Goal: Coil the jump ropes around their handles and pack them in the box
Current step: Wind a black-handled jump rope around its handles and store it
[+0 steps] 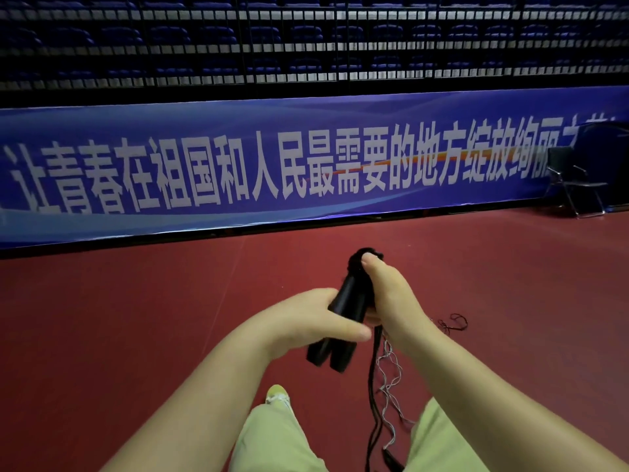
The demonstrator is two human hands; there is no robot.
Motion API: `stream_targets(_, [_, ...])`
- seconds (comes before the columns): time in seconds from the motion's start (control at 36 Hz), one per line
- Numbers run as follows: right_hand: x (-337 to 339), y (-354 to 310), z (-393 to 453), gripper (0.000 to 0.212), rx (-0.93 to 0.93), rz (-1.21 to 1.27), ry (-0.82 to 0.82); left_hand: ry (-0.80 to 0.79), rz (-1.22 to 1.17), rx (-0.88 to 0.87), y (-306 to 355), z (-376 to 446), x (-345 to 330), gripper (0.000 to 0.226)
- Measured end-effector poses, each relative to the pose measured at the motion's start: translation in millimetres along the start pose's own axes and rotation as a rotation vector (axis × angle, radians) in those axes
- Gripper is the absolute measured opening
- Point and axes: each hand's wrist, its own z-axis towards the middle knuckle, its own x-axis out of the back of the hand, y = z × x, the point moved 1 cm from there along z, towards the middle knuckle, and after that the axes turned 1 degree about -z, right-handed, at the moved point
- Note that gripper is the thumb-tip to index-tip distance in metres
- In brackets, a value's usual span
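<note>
I hold two black jump rope handles (pixel 343 301) side by side in front of me, above the red floor. My left hand (pixel 313 321) grips their lower half. My right hand (pixel 384 291) holds the upper part, its thumb pressing on a wad of black rope (pixel 357 258) wound at the top. A black rope strand (pixel 374 396) hangs down from my right hand between my legs, beside a thin pale cord (pixel 391 379). A small dark loop of rope (pixel 454 321) lies on the floor to the right. No box is in view.
A long blue banner (pixel 306 165) with white characters runs along the barrier ahead. A black folding chair (pixel 575 178) stands at the far right. My legs in pale green trousers (pixel 272 437) and one shoe (pixel 277 395) are below.
</note>
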Motion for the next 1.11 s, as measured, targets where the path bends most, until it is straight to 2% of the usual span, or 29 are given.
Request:
stream_targets(0.06, [-1.1,-3.2,2.0,0.055,0.076,0.037,-0.041,-0.18,-0.438,0.0,-13.0,-4.2,-6.4,0.027])
stream_targets(0.11, [-1.1,-6.9,3.3,0.043,0.089,0.069,-0.107,-0.322,-0.726,-0.02,-29.2,-5.1,-13.2,0.044])
stream_targets(0.17, [-1.2,-11.7,4.0,0.036,0.032,0.107,-0.168,-0.333,-0.865,-0.043,-36.0,-6.3,-18.2,0.047])
stream_targets(0.22, [-1.7,-17.2,5.7,0.039,0.001,0.083,-0.2,-0.248,-0.891,-0.017,-33.1,-7.7,-17.7,0.041])
stream_targets(0.31, [2.1,-19.9,9.2,0.049,0.029,0.044,-0.287,-0.06,-0.712,-0.017,-27.0,-7.7,-6.4,0.035])
stream_targets(0.39, [10.2,-21.0,13.4,0.036,0.009,0.017,-0.352,0.083,-0.46,-0.048,-26.5,-7.3,8.2,0.04])
stream_targets(0.47, [11.4,-21.7,15.5,0.031,-0.017,-0.012,-0.368,0.126,-0.343,-0.052,-27.1,-7.3,15.0,0.034])
stream_targets(0.58, [8.2,-21.1,12.9,0.036,0.02,-0.143,-0.302,0.186,-0.246,-0.051,-27.2,-2.8,16.6,0.027])
stream_targets(0.69, [5.8,-13.7,11.8,0.051,0.032,-0.372,-0.166,0.355,0.057,-0.012,-28.4,3.0,20.9,0.027])
stream_targets(0.81, [5.0,-4.6,13.1,0.058,0.029,-0.449,-0.085,0.417,0.225,0.025,-32.0,7.4,22.1,0.027])
stream_targets(0.89, [2.7,-1.9,12.6,0.055,0.025,-0.425,-0.074,0.475,0.346,0.087,-30.0,9.9,23.9,0.029])
stream_targets(0.97, [-0.9,-1.5,12.0,0.053,-0.085,-0.283,-0.115,0.558,0.648,0.145,-24.9,12.6,26.9,0.029])
stream_targets(1.06, [-0.5,-4.8,11.0,0.057,-0.207,-0.067,-0.126,0.605,0.871,0.121,-18.3,13.7,26.7,0.026])
stream_targets(1.11, [1.8,-6.9,10.7,0.058,-0.216,-0.017,-0.124,0.63,0.967,0.086,-13.2,12.7,25.0,0.023])
